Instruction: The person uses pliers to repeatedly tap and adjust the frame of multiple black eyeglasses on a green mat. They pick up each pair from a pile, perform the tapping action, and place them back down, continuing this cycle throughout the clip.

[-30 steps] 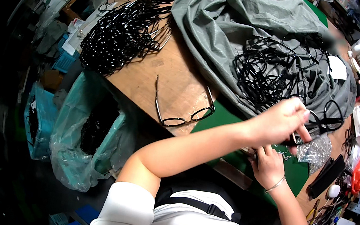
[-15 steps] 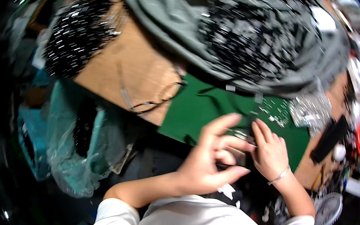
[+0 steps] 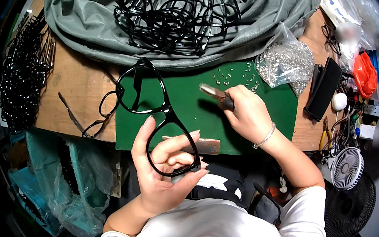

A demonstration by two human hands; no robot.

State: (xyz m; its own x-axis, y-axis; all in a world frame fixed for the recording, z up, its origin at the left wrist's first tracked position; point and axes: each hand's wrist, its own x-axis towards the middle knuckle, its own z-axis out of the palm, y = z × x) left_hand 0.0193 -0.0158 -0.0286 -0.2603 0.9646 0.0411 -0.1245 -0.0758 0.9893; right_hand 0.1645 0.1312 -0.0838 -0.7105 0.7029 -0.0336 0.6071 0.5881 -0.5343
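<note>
My left hand (image 3: pixel 158 176) is closed on a glossy black eyeglass frame (image 3: pixel 167 108), gripping its lower rim with curled fingers, tilted above the green mat (image 3: pixel 269 121). My right hand (image 3: pixel 247 113) grips a metal-tipped hand tool with dark handles (image 3: pixel 209 90) over the mat, to the right of the frame. Small silvery bits (image 3: pixel 252 86) lie scattered behind that hand, beside a clear bag of silvery parts (image 3: pixel 284 61). A flat metal strip (image 3: pixel 209 147) rests at the mat's front edge, partly behind my left fingers.
Black frames (image 3: pixel 173 19) pile on grey cloth (image 3: pixel 79 10). More frames (image 3: pixel 24 74) heap at left, near loose glasses (image 3: pixel 93 128) on the wooden table (image 3: pixel 62 74). Black case (image 3: pixel 320 89), red bag (image 3: pixel 365 74) and fans (image 3: pixel 346 168) stand at right; plastic-lined bins (image 3: pixel 64 179) are below.
The view has swung, centring the green mat. My left hand now displays the frame above the mat; my right hand has moved up from the front edge with the tool now visible.
</note>
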